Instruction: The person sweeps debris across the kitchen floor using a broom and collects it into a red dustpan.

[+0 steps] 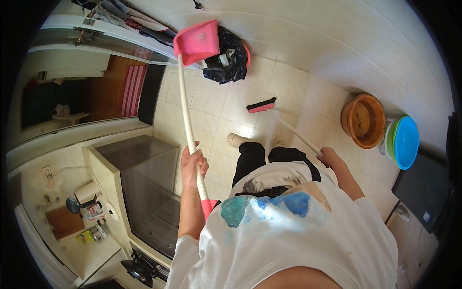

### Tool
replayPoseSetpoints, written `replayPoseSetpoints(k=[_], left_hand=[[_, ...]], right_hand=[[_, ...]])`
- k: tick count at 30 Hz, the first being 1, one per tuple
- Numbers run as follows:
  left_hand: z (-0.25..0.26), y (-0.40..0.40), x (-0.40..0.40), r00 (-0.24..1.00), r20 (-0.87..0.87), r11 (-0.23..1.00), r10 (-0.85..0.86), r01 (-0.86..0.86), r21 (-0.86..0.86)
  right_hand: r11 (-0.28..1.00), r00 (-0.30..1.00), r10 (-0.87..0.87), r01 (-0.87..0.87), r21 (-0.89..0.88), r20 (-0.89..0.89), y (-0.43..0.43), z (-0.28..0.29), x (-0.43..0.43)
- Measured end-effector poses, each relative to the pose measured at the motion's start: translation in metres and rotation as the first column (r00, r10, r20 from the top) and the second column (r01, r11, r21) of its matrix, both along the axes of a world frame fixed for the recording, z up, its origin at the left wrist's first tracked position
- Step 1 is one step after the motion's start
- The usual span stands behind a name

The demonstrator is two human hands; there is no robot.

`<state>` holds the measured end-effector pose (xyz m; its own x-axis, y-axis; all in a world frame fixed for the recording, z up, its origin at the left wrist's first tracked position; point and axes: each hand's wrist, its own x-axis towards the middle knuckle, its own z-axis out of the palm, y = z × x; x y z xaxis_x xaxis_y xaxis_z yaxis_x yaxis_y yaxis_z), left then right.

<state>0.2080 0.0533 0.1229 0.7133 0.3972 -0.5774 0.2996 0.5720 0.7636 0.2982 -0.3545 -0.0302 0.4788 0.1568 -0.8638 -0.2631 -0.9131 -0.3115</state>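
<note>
My left hand [194, 163] grips the pale handle [184, 104] of a pink dustpan [198, 40]. The pan is raised beside a bin [248, 57] lined with a black plastic bag [234, 67], overlapping its left part in the view; whether they touch I cannot tell. Pale scraps [224, 60] show inside the bag. My right hand [329, 158] is closed around the pale handle [296, 133] of a broom. Its pink head with black bristles [261, 105] is at the tiled floor [231, 97], ahead of my feet.
Along the right wall stand an orange-brown basin [362, 121] and stacked blue and green basins [406, 142], near a dark appliance [418, 195]. To the left are a grey-fronted cabinet [148, 173] and a counter holding kitchen items. A doorway with a striped mat [133, 90] opens at upper left.
</note>
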Motion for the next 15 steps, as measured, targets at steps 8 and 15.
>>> replayPoseSetpoints(k=[8, 15], left_hand=[[0.028, 0.002, -0.069, 0.977, 0.028, 0.921, 0.212, -0.19, -0.341], [-0.002, 0.017, -0.096, 0.937, -0.155, 0.818, 0.313, -0.349, -0.457]], right_hand=[[0.949, 0.951, -0.3, 0.306, 0.082, -0.079, -0.018, 0.003, 0.002], [0.92, 0.935, -0.35, 0.354, 0.169, -0.055, 0.005, 0.009, 0.037]])
